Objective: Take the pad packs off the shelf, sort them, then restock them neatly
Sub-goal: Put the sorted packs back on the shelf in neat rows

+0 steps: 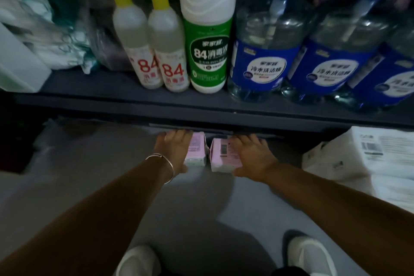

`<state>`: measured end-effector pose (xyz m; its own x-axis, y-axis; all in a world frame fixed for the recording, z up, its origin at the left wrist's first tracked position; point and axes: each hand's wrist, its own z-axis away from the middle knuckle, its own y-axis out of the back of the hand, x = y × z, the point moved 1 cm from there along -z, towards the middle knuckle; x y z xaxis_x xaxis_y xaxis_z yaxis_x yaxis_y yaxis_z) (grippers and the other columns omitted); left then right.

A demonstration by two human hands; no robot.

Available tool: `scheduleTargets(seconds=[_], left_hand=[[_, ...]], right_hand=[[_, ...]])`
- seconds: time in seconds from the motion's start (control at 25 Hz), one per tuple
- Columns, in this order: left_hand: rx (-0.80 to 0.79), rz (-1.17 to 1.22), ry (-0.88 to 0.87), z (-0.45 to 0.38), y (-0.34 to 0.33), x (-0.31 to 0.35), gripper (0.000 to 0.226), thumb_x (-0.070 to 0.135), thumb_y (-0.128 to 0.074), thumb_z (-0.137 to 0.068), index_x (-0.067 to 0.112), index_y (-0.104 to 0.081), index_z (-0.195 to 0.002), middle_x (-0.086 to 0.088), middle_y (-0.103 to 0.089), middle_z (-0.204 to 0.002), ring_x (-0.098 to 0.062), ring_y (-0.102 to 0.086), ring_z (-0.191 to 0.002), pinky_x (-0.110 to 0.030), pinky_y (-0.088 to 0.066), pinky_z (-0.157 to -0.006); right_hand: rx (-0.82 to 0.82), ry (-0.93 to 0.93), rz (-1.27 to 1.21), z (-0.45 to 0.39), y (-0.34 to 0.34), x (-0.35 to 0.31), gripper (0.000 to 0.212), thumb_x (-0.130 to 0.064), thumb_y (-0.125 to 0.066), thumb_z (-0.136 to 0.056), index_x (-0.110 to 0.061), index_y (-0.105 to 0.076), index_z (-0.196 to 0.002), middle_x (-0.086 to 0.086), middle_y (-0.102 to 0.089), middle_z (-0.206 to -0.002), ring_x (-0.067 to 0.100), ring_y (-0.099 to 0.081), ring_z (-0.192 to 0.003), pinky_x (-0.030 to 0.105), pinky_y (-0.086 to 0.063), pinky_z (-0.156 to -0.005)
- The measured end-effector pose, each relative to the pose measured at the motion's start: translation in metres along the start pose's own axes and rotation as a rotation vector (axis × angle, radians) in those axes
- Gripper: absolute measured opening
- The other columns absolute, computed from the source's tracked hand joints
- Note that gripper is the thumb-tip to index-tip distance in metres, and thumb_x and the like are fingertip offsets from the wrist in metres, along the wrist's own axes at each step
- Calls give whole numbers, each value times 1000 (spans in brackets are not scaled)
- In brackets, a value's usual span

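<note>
At centre frame, under the shelf (201, 116) lip, the left hand (173, 152) and right hand (251, 159) each clasp a pink pad pack (195, 152), apparently restocking; next, slide both in evenly.

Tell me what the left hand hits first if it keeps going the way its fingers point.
The left hand, holding a pink pack, points into the dark gap under the shelf. Nothing shows in that gap; it's too dark to judge depth, so probably just more shelf space or the back wall.
</note>
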<state>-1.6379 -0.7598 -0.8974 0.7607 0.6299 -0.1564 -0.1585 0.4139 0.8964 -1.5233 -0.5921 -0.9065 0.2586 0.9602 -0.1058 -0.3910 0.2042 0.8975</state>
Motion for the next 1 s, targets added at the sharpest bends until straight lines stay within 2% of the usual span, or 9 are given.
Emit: scheduleTargets(seconds=[0.12, 0.28, 0.44, 0.56, 0.64, 0.72, 0.88, 0.92, 1.0], left_hand=[[11, -38, 12, -16, -12, 5, 103, 39, -73, -74, 13, -6, -148, -4, -21, -152, -23, -27, -136, -38, -23, -112], [27, -68, 38, -31, -20, 8, 95, 28, -70, -78, 13, -8, -148, -5, -26, -149, -24, -32, -132, -40, -28, -109], [15, -85, 23, -37, -20, 8, 85, 32, -72, -75, 15, -22, -141, -5, -34, -139, -24, -34, -127, -39, -30, -105], [-59, -29, -17, -32, -9, 5, 85, 36, -75, -69, 16, -28, -137, -5, -37, -135, -23, -36, -125, -36, -31, -106], [-131, 65, -26, -22, 8, -1, 81, 34, -77, -68, 16, -32, -134, -5, -46, -131, -23, -45, -120, -34, -37, -102], [-254, 225, -8, -7, 35, -10, 76, 32, -78, -66, 18, -38, -129, -2, -57, -119, -21, -55, -106, -31, -46, -89], [-427, 549, 24, 27, 107, -24, 56, 21, -78, -69, 17, -49, -116, 2, -63, -95, -16, -63, -80, -26, -54, -65], [-428, 569, 13, 37, 128, -25, 53, 20, -77, -70, 18, -49, -114, 1, -64, -95, -16, -65, -79, -28, -56, -64], [-393, 509, -26, 60, 169, -26, 52, 26, -77, -70, 22, -49, -113, 2, -65, -99, -16, -67, -86, -30, -58, -74]], right_hand=[[-42, -64, -25, -16, -12, 1, 92, -38, -72, -76, -17, -17, -146, 5, -30, -145, 28, -28, -131, 47, -28, -105], [-24, -75, -30, -26, -18, 0, 86, -28, -69, -80, -15, -16, -147, 9, -31, -145, 29, -29, -131, 41, -31, -104], [-2, -53, -73, -28, -16, 5, 73, -25, -66, -81, -15, -26, -141, 8, -38, -140, 26, -33, -129, 38, -32, -102], [-55, -33, -180, -20, -8, 8, 66, -27, -65, -80, -14, -33, -137, 8, -44, -135, 26, -36, -127, 38, -37, -102], [-88, -43, -328, -9, 7, 10, 62, -28, -71, -75, -14, -43, -129, 6, -53, -124, 22, -47, -115, 34, -44, -96], [-134, -75, -521, 9, 34, 14, 64, -28, -79, -69, -15, -46, -123, 3, -57, -116, 19, -56, -103, 31, -50, -89], [-138, -62, -756, 54, 100, 18, 55, -26, -80, -70, -19, -54, -118, 1, -63, -114, 17, -61, -100, 34, -51, -92], [-116, -52, -788, 68, 119, 18, 53, -25, -79, -71, -18, -56, -118, 2, -64, -114, 18, -62, -101, 36, -51, -94], [-75, -37, -823, 95, 155, 18, 49, -22, -78, -72, -14, -59, -116, 3, -66, -112, 20, -62, -103, 38, -50, -96]])
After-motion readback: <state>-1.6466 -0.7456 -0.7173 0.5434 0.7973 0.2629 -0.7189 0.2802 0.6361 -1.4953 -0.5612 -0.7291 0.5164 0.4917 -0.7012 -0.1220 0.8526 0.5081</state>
